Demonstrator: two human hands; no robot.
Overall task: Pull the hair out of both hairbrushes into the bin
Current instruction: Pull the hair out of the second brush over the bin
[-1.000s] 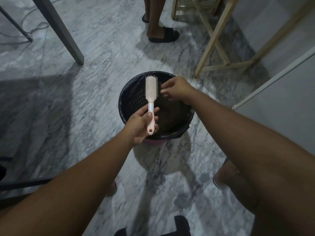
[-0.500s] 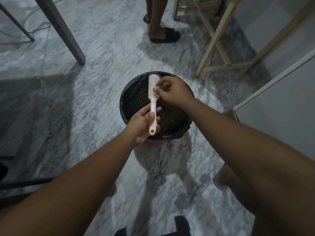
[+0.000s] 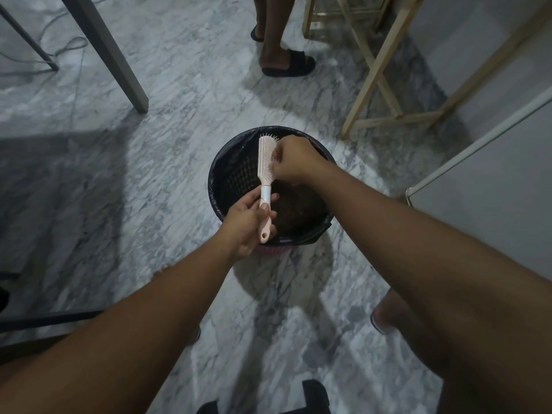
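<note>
**Hair being picked from one hairbrush over the bin**

The hairbrush (image 3: 265, 158) is held above the open bin (image 3: 212, 180), its handle gripped by the left hand (image 3: 248, 222). The right hand (image 3: 294, 159) is curled against the bristles; whether hair is pinched cannot be told. Next, a pull away from the bristles and a release over the bin is called for. The long axis runs away from the person, head farthest, bristles turned right.

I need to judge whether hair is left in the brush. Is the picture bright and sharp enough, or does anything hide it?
Head view: dim; bristles of the hairbrush show clearly, fine hair cannot be told. Head view: the right hand covers part of them; the bin is near black inside. Head view: the wide lens stretches the forearms.
</note>
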